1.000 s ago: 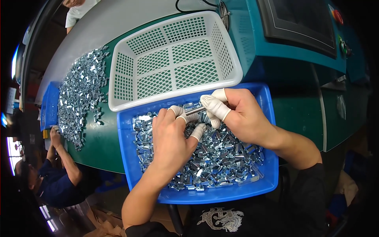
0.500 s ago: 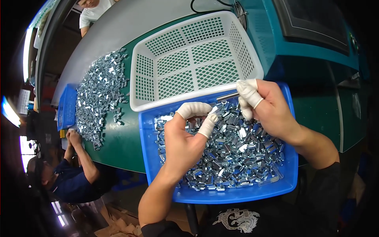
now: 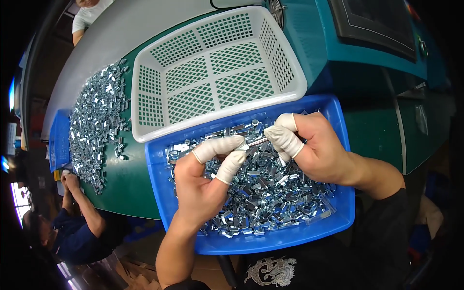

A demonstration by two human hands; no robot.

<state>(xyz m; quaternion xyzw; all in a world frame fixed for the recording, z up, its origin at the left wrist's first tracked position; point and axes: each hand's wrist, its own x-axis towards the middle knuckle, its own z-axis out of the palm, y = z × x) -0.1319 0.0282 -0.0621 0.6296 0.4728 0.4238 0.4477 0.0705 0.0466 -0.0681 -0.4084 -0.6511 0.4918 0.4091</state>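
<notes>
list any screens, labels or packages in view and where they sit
Dark flat rectangular screen in a grey frame: top right, set in the teal machine housing behind the white plastic mesh basket; unlit, nothing legible.
No packages or labels visible.

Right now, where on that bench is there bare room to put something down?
The white basket looks bare inside. A bare green strip lies between the loose pile of metal parts and the blue tray. The tray is crowded with metal parts, and the left hand and right hand share a small metal piece above it.
</notes>
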